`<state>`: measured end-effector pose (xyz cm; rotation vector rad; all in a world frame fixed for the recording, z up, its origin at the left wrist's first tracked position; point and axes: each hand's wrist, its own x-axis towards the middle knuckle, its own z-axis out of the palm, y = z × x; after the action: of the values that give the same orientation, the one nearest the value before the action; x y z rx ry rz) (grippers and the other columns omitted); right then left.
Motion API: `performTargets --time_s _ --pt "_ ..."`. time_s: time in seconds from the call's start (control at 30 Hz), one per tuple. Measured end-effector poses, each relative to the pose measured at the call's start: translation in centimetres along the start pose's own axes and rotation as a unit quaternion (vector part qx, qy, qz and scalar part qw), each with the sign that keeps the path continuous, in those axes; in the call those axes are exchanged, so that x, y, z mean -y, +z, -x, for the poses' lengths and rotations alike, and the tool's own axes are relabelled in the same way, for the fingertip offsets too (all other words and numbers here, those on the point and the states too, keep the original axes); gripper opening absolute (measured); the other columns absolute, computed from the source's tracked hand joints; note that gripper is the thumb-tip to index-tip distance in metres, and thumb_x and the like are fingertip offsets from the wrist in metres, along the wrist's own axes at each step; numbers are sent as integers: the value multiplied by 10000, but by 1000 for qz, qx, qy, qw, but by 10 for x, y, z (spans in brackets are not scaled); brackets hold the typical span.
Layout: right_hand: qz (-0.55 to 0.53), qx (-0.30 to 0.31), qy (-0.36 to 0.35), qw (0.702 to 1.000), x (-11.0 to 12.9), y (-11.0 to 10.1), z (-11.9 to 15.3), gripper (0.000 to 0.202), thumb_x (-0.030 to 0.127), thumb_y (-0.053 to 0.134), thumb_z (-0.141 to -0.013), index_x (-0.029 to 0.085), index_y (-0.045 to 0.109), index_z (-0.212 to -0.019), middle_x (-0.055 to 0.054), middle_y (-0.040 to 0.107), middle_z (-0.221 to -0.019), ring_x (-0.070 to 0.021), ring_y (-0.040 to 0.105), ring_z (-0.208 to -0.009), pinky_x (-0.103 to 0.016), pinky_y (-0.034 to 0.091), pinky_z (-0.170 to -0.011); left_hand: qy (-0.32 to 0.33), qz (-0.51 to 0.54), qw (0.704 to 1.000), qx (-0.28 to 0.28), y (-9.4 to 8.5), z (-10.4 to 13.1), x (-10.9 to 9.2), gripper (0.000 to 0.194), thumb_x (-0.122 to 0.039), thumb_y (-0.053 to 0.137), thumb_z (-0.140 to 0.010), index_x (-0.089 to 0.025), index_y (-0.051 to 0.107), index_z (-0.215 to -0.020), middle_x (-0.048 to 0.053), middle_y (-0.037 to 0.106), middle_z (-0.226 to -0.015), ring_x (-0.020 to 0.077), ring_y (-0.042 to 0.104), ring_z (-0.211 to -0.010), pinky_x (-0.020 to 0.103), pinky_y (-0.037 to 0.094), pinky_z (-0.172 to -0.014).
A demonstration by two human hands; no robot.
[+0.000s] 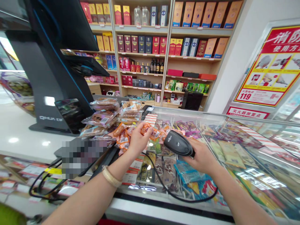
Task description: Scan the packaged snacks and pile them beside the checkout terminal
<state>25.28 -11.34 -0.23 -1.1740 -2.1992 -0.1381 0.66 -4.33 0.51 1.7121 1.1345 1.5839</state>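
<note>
Snack packet: small, orange, crinkly plastic, pinched between thumb and fingers of our left hand just above the glass counter, right at the edge of the snack pile.

Largest to smallest:
- Shelves on the back wall: light wood, packed with boxed goods in red, orange and blue, plus a row of dark bottles.
- Glass counter: flat, glossy, reflective; colourful wrapped goods lie under it.
- Checkout terminal: black, angular stand with a blue edge line, on the white counter to the left, just behind the pile.
- Poster: red and yellow, tilted on the right wall.
- Snack pile: clear shiny flat bags and small orange packets heaped between terminal and our left hand.
- Scanner: black, smooth, rounded plastic; our right hand wraps around its handle, head pointed toward the packet, close but not touching.
- Cable: thin, black, loops from the scanner across the glass.
- Bracelet: pale beaded band on our left wrist.
</note>
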Motion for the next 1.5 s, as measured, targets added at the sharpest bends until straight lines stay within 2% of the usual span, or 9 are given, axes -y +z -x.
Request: performTargets --time_s 0.17,0.3,0.53,0.77,0.87,0.97,1.17,1.3,1.5 --pt "17 -18 3 1000 -6 1 1 206 235 548 -753 190 631 -936 -93 703 -893 -231 642 -792 -337 500 -719 164 -221 955 -115 -23 -8 -11 184 -323 493 -868 -196 626 -852 62 649 -877 208 585 -875 345 409 -836" --pt "17 -18 1 1000 -9 1 1 208 266 564 -773 183 628 -953 -97 706 -905 -242 650 -819 -343 507 -736 133 -385 883 -233 -49 -19 -12 231 -259 471 -880 -197 680 -955 110 651 -992 282 549 -990 441 336 -894" --pt "10 -36 -10 999 -9 2 1 196 278 570 -784 182 635 -943 -93 715 -891 -235 659 -799 -333 515 -716 40 -495 847 -187 -64 -28 9 293 -159 481 -803 -215 727 -952 134 638 -1009 338 521 -994 485 343 -829" --pt "14 -76 23 997 -18 -1 1 228 289 551 -786 194 630 -978 -93 714 -913 -234 663 -805 -333 514 -721 94 -481 847 -205 -54 -23 0 286 -205 500 -818 -202 712 -1010 152 601 -1096 351 498 -1062 508 347 -877" --pt "15 -102 45 994 -23 -3 1 183 307 548 -791 194 633 -906 -79 701 -824 -224 651 -734 -320 503 -667 166 -446 868 -143 -39 -17 -2 264 -213 490 -843 -204 701 -1002 133 613 -1081 316 506 -1065 472 364 -894" --pt "20 -120 66 990 -26 -4 0 182 306 547 -778 191 637 -886 -72 694 -786 -221 646 -710 -312 493 -648 233 -404 885 4 -18 -8 2 294 -192 487 -848 -211 669 -1078 111 619 -1126 272 529 -1074 433 400 -913" --pt "8 -117 71 991 -25 -3 -2 160 296 558 -769 196 632 -870 -69 703 -801 -219 643 -716 -313 493 -658 288 -383 838 262 22 10 15 491 -148 484 -855 -229 509 -1339 116 491 -1424 270 409 -1328 469 359 -1069" --pt "-9 -110 71 991 -22 -5 -3 156 296 561 -774 198 630 -873 -79 708 -829 -224 646 -744 -320 497 -677 286 -391 813 322 32 16 21 539 -126 509 -840 -240 481 -1366 106 446 -1467 286 315 -1407 478 303 -1125" --pt "-5 -105 69 992 -22 -5 -3 155 287 558 -771 197 631 -874 -75 701 -819 -216 635 -738 -311 488 -676 221 -388 832 329 32 14 22 419 -220 520 -881 -227 514 -1299 109 587 -1284 258 561 -1175 420 444 -988"
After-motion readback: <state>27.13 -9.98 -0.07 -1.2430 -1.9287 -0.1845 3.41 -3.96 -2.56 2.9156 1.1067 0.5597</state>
